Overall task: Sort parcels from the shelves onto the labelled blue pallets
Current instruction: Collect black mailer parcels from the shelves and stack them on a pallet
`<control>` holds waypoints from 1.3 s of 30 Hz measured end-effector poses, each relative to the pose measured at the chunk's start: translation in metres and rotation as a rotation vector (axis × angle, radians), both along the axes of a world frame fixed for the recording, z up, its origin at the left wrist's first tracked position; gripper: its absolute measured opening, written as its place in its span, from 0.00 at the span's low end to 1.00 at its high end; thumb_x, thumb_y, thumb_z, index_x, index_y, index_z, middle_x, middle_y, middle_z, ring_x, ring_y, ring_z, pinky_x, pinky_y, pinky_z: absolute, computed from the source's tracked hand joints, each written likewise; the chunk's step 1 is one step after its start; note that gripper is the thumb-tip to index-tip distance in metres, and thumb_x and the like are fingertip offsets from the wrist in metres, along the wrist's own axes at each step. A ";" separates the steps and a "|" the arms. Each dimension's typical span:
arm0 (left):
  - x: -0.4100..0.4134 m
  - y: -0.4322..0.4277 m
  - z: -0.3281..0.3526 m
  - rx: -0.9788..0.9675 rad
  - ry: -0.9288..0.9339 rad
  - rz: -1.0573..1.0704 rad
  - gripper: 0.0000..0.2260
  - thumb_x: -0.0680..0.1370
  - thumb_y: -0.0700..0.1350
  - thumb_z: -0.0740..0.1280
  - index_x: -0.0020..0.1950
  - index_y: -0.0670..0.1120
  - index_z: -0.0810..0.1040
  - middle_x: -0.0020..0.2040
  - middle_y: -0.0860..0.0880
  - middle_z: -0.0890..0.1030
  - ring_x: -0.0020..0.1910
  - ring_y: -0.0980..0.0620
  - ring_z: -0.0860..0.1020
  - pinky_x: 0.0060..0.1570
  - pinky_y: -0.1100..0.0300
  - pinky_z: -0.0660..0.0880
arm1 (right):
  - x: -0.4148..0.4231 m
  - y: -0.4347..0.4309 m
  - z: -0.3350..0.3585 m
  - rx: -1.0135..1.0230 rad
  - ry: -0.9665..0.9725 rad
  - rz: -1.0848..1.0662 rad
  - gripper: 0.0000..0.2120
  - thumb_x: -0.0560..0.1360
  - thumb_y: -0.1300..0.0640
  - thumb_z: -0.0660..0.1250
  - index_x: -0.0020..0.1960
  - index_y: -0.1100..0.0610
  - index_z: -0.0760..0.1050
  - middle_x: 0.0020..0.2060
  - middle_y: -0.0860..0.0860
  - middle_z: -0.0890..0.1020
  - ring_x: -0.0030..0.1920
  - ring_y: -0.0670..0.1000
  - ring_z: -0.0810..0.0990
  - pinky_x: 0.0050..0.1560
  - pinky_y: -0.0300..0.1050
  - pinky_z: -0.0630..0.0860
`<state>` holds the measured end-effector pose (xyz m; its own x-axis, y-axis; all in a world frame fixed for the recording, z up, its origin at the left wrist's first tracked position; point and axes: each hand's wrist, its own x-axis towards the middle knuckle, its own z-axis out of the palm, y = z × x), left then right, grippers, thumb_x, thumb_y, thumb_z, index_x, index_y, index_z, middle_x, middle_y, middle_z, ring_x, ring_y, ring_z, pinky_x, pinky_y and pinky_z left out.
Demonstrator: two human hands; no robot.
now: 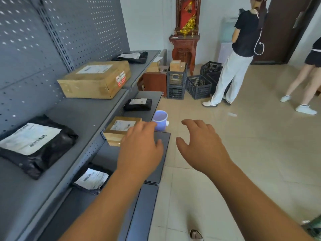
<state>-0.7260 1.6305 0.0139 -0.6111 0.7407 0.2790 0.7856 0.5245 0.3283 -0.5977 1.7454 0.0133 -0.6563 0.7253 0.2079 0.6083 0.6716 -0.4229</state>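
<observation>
Grey metal shelves (pixel 83 115) run along the left and carry parcels. A large cardboard box (pixel 94 79) and a black bag with a white label (pixel 34 145) lie on the upper shelf. On the lower shelf sit a small cardboard box (pixel 119 129), a black bag (pixel 138 104) behind it and a labelled black bag (pixel 92 179) nearer me. My left hand (pixel 140 146) hovers just right of the small box, fingers relaxed, holding nothing. My right hand (pixel 201 145) hangs over the floor, fingers loosely curled, empty. No blue pallet is in view.
A lilac plastic cup (pixel 160 119) stands at the lower shelf's edge. Dark crates (pixel 198 86) and a red wooden cabinet (pixel 184 47) fill the far corner. Two people stand at the right, one in white trousers (pixel 232 70). Tiled floor (pixel 243 153) stretches to the right.
</observation>
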 end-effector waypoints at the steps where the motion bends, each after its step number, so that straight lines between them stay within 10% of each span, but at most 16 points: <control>1: -0.011 0.006 -0.001 0.002 0.004 0.042 0.07 0.78 0.48 0.65 0.53 0.54 0.70 0.59 0.51 0.75 0.59 0.45 0.72 0.51 0.51 0.70 | -0.015 0.011 -0.001 0.005 -0.007 0.048 0.24 0.78 0.44 0.64 0.72 0.48 0.68 0.66 0.50 0.75 0.64 0.58 0.72 0.60 0.55 0.73; 7: -0.061 0.041 0.009 0.003 0.018 0.332 0.19 0.78 0.50 0.66 0.69 0.51 0.74 0.67 0.49 0.75 0.63 0.46 0.73 0.57 0.50 0.72 | -0.102 0.072 0.010 -0.014 0.010 0.347 0.15 0.78 0.48 0.64 0.63 0.53 0.73 0.61 0.54 0.77 0.62 0.60 0.74 0.57 0.54 0.74; 22: -0.105 -0.066 0.019 0.145 0.141 1.016 0.20 0.79 0.51 0.67 0.70 0.49 0.75 0.67 0.49 0.76 0.65 0.43 0.74 0.63 0.45 0.70 | -0.262 -0.008 0.013 -0.223 0.105 1.038 0.26 0.81 0.41 0.58 0.76 0.50 0.65 0.72 0.50 0.72 0.70 0.53 0.69 0.64 0.51 0.69; 30: -0.134 -0.134 0.017 0.247 -0.155 1.195 0.23 0.80 0.57 0.63 0.75 0.54 0.69 0.71 0.50 0.72 0.67 0.43 0.72 0.65 0.44 0.72 | -0.313 -0.076 0.019 -0.297 -0.042 1.094 0.25 0.81 0.42 0.58 0.72 0.55 0.68 0.65 0.53 0.76 0.66 0.56 0.73 0.55 0.49 0.69; 33: -0.148 -0.146 0.014 0.320 -0.312 1.186 0.22 0.79 0.57 0.63 0.73 0.55 0.69 0.67 0.51 0.73 0.61 0.46 0.77 0.58 0.46 0.77 | -0.331 -0.090 0.017 -0.371 -0.076 1.055 0.18 0.80 0.42 0.57 0.57 0.56 0.73 0.49 0.51 0.79 0.51 0.57 0.77 0.44 0.50 0.70; 39: -0.171 -0.157 0.007 0.405 -0.469 1.185 0.07 0.77 0.52 0.66 0.53 0.52 0.78 0.45 0.58 0.82 0.36 0.55 0.82 0.29 0.63 0.78 | -0.349 -0.094 0.011 -0.454 -0.114 1.034 0.21 0.78 0.45 0.61 0.63 0.59 0.73 0.46 0.52 0.80 0.53 0.57 0.81 0.46 0.51 0.74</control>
<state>-0.8973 1.4735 0.0205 -0.9213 -0.3843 -0.0599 -0.3019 0.6094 0.7331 -0.9469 1.6518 0.0239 -0.9825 -0.1827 -0.0352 -0.0988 0.6725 -0.7334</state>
